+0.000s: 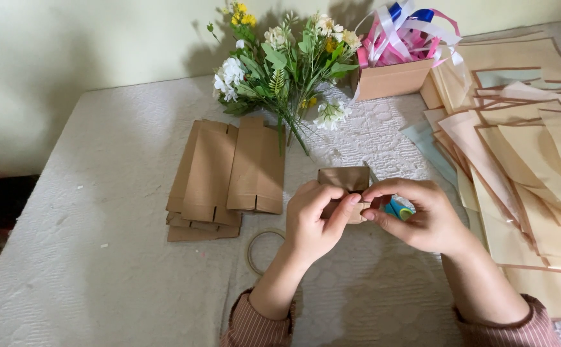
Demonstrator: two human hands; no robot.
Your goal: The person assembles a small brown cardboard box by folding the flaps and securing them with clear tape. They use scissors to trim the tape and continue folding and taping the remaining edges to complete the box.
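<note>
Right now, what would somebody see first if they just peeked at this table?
Probably the two hands in the middle: the left hand and right hand pinch a small brown cardboard piece together. Behind them lies a bunch of flowers, with a ribbon-filled box at the back right. A stack of flat brown cardboard sits left.

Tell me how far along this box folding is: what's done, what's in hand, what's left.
Done: no finished folded box shows on the table; only an open cardboard box holding ribbons stands at the back. In hand: the left hand and right hand pinch one small brown cardboard piece, with a tape roll under the right. Left: a stack of flat brown blanks lies untouched.
</note>
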